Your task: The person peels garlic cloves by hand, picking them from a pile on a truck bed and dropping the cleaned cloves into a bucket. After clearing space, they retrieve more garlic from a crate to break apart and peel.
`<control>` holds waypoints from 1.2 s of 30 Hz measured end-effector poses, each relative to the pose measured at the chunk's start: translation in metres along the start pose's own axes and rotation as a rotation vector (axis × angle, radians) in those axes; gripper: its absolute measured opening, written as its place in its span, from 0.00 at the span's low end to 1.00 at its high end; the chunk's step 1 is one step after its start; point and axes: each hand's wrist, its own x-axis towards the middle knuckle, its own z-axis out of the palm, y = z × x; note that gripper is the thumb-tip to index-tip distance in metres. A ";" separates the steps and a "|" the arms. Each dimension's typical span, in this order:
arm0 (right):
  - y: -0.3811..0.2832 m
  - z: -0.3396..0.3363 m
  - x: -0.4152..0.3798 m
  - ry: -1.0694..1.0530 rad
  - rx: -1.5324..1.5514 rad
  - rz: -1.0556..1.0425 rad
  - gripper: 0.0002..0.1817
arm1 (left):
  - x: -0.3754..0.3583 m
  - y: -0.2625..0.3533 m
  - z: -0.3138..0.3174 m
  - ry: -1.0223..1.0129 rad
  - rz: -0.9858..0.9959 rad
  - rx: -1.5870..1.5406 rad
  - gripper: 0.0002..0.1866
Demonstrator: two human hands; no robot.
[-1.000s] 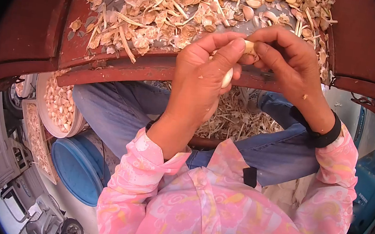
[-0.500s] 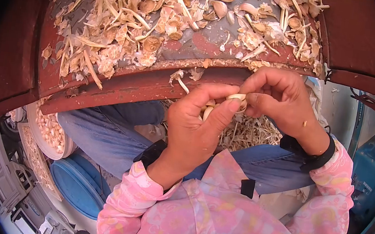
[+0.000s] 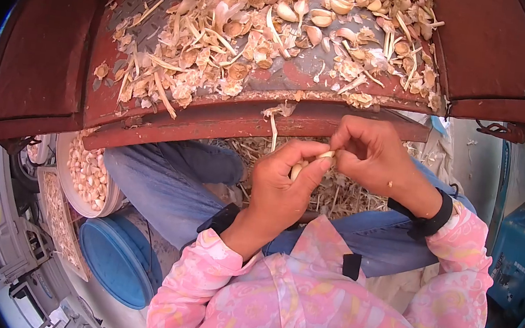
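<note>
My left hand point(image 3: 281, 183) is closed, pinching a pale garlic clove point(image 3: 325, 155) between thumb and forefinger. More garlic cloves point(image 3: 297, 170) sit in the curl of its fingers, partly hidden. From the right, my right hand point(image 3: 378, 157) pinches the near end of the same clove with thumb and forefinger. Both hands are in front of the red table edge point(image 3: 247, 129), above my lap. A dry stem with skin point(image 3: 274, 123) hangs over that edge, just beyond the left hand.
Garlic skins, stems and loose cloves point(image 3: 320, 17) cover the table's middle. Down left stand a bucket of garlic cloves point(image 3: 86, 175) and a blue lid point(image 3: 114, 262). Skins point(image 3: 344, 190) litter the ground between my legs. A blue plastic object point(image 3: 522, 252) stands at right.
The view has shifted, so the table appears lower and further right. My hands stay together at the clove; the right fingers have drawn in tighter at its end.
</note>
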 end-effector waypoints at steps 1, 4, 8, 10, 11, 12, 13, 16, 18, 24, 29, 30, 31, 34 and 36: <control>0.002 0.003 -0.001 0.011 -0.142 -0.064 0.02 | -0.002 0.000 -0.002 -0.010 0.034 0.044 0.08; 0.015 0.012 -0.003 -0.072 0.268 0.074 0.02 | -0.014 0.001 -0.008 -0.040 0.046 0.130 0.07; 0.021 0.019 -0.005 -0.143 0.366 0.116 0.03 | -0.024 -0.001 -0.011 -0.065 0.071 0.170 0.06; 0.043 0.014 -0.001 -0.205 0.186 0.125 0.03 | -0.022 0.004 -0.014 -0.072 0.176 0.193 0.06; 0.060 0.012 -0.001 -0.241 0.094 0.127 0.04 | -0.024 0.011 -0.020 -0.084 -0.009 0.052 0.06; 0.094 0.006 -0.008 -0.360 -0.439 -0.027 0.06 | -0.029 0.023 -0.032 -0.093 -0.190 -0.087 0.07; 0.130 0.006 -0.013 -0.461 -0.956 -0.197 0.09 | -0.040 0.045 -0.064 0.050 -0.309 -0.373 0.09; 0.218 0.007 0.003 -0.726 -1.271 0.015 0.13 | -0.079 0.063 -0.157 0.418 -0.209 -0.466 0.15; 0.270 0.014 0.012 -0.822 -1.154 0.024 0.13 | -0.126 0.063 -0.240 0.692 -0.180 -0.464 0.14; 0.363 0.046 0.011 -0.583 -0.935 0.255 0.24 | -0.293 -0.020 -0.401 1.424 -0.498 -0.149 0.15; 0.380 0.046 0.003 -0.384 -0.752 -0.010 0.26 | -0.378 -0.083 -0.411 1.131 -0.781 0.005 0.27; 0.387 0.050 0.000 -0.344 -0.756 -0.081 0.24 | -0.382 -0.086 -0.412 1.106 -0.759 0.028 0.29; 0.389 0.056 0.001 -0.408 -0.874 0.003 0.23 | -0.372 -0.081 -0.405 1.081 -0.736 0.054 0.30; 0.371 0.063 0.018 -0.576 -1.193 0.100 0.17 | -0.271 -0.029 -0.353 1.433 -0.850 0.358 0.29; 0.364 0.060 0.021 -0.495 -1.323 -0.152 0.14 | -0.260 -0.004 -0.351 1.565 -0.661 0.275 0.26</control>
